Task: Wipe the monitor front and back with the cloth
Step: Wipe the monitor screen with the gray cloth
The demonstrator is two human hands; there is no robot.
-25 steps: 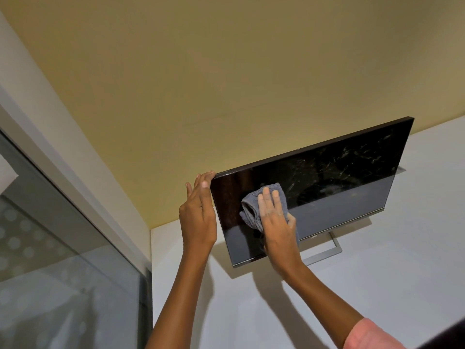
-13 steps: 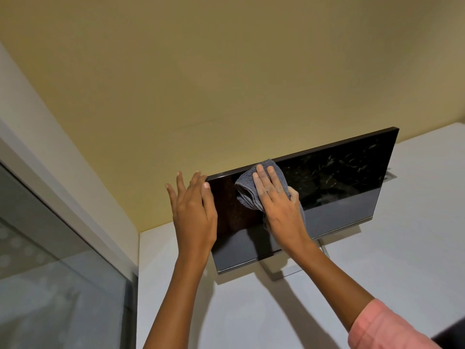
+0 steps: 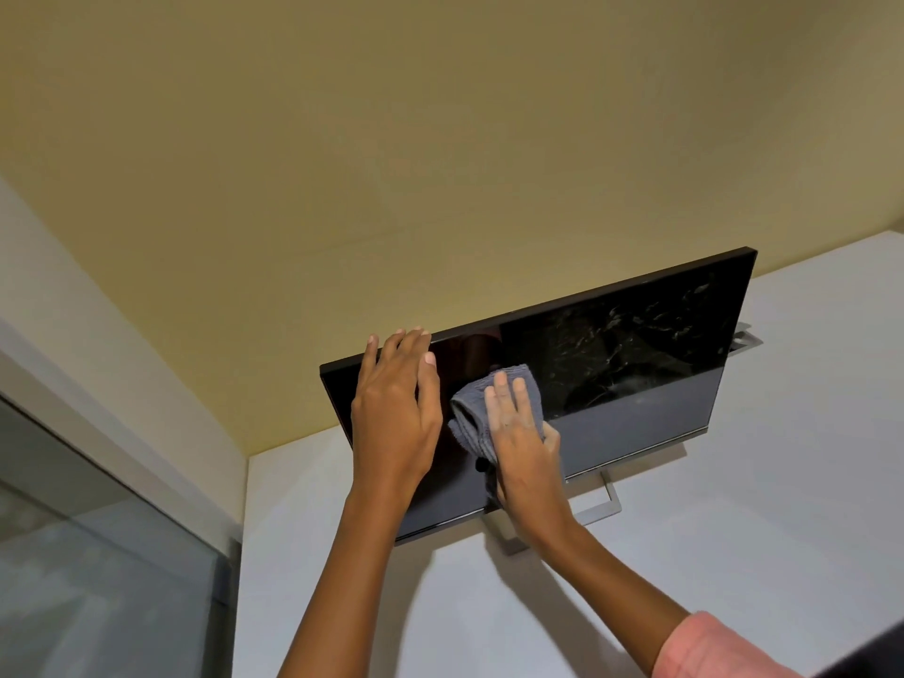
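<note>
A black flat monitor (image 3: 636,364) stands on a silver frame stand (image 3: 599,511) on a white table (image 3: 734,530); its dark screen faces me and shows smears on the right half. My right hand (image 3: 523,447) presses a folded grey cloth (image 3: 474,413) flat against the left-middle of the screen. My left hand (image 3: 396,403) lies over the screen's upper left part, fingers spread and curled over the top edge. The monitor's back is hidden.
A yellow wall (image 3: 440,163) rises right behind the monitor. A glass pane with a pale frame (image 3: 98,530) runs along the left, next to the table's left edge. The table stretches to the right and toward me.
My right hand has slid the cloth from the screen's top edge down toward the middle. My left hand has shifted from the monitor's left edge onto the screen's upper left part.
</note>
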